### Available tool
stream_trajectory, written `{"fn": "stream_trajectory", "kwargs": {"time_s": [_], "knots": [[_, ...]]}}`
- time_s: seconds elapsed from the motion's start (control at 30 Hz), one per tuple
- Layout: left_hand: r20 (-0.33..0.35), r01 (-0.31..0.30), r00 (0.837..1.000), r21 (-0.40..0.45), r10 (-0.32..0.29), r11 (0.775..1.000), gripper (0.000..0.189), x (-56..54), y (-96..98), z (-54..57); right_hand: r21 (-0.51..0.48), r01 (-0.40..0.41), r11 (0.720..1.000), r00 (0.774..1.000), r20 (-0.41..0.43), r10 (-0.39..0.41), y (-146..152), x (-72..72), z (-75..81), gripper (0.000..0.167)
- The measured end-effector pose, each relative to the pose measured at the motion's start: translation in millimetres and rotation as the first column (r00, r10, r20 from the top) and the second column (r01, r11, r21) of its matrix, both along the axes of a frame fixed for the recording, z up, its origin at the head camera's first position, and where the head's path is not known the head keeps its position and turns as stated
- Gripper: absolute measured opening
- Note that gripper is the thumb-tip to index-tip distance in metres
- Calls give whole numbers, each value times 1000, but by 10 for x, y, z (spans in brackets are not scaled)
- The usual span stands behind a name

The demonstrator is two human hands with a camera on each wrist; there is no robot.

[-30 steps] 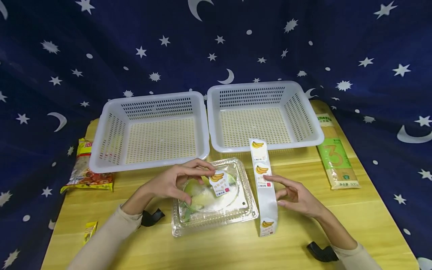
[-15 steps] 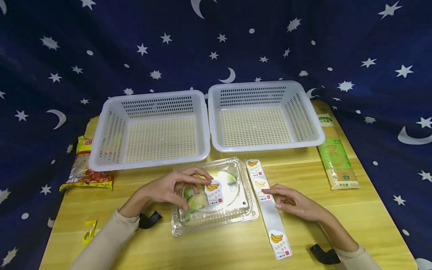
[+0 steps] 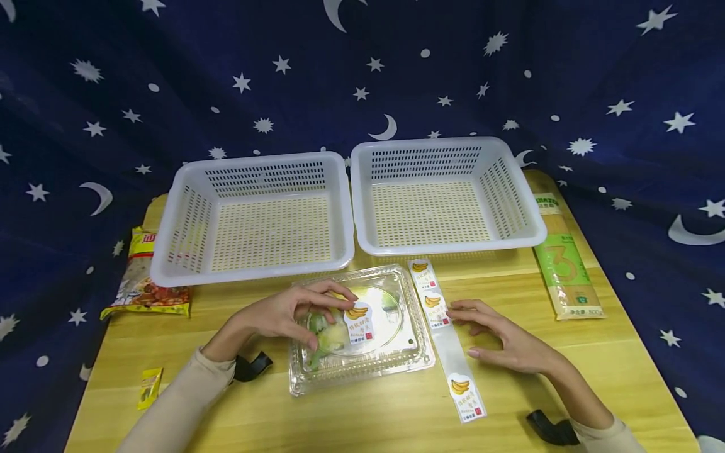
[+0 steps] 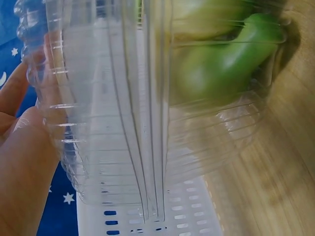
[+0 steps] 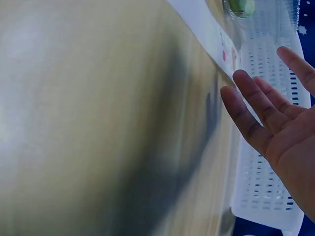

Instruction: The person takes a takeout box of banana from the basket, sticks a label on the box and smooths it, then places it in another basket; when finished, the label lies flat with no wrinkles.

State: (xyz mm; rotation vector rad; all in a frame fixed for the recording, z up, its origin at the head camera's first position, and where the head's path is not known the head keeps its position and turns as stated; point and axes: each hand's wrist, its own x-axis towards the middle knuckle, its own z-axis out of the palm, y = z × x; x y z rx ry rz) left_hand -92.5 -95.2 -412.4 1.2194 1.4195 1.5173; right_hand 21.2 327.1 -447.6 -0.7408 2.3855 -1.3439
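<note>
My left hand [image 3: 283, 311] rests over the lid of a clear plastic clamshell box [image 3: 391, 362]. Its fingertips touch a banana label [image 3: 361, 330] that lies on the lid. Green and pale produce [image 4: 216, 66] shows through the box's side in the left wrist view; its kind is unclear. Right of the box, a strip of banana labels [image 3: 453, 352] lies on the table, with a bare stretch of backing between labels. My right hand [image 3: 506, 340] hovers at the strip's right edge, fingers loosely extended and holding nothing; whether the fingertips touch the strip I cannot tell.
Two white slotted baskets [image 3: 252, 274] [image 3: 453, 247] stand side by side behind the box. A red and yellow food bag [image 3: 153, 286] lies left, a small yellow packet [image 3: 150, 388] front left. A green-labelled pack [image 3: 566, 264] lies right. A starry dark-blue cloth [image 3: 317, 82] hangs behind.
The label strip, raised earlier, has come down flat on the table and shifted. My right hand has let go and drawn slightly right. The label under my left fingers has settled on the lid.
</note>
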Motion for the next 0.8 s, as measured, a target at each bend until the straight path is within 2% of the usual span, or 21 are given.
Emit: {"fn": "stream_trajectory", "kwargs": {"time_s": [0.2, 0.47, 0.67, 0.8], "knots": [[6, -5, 1000, -12, 6, 1000, 72, 2, 4, 19, 28, -22, 999, 999, -41, 23, -4, -42, 50, 61], [6, -14, 1000, -25, 14, 1000, 74, 10, -8, 19, -18, -65, 998, 997, -43, 64, -88, -119, 123, 70], [12, -18, 1000, -36, 19, 999, 69, 12, -9, 21, -16, -71, 997, 988, -136, 68, -166, -204, 190, 73], [2, -24, 1000, -50, 25, 998, 67, 11, -6, 18, -61, -82, 995, 975, -214, 67, -301, -259, 261, 74]]}}
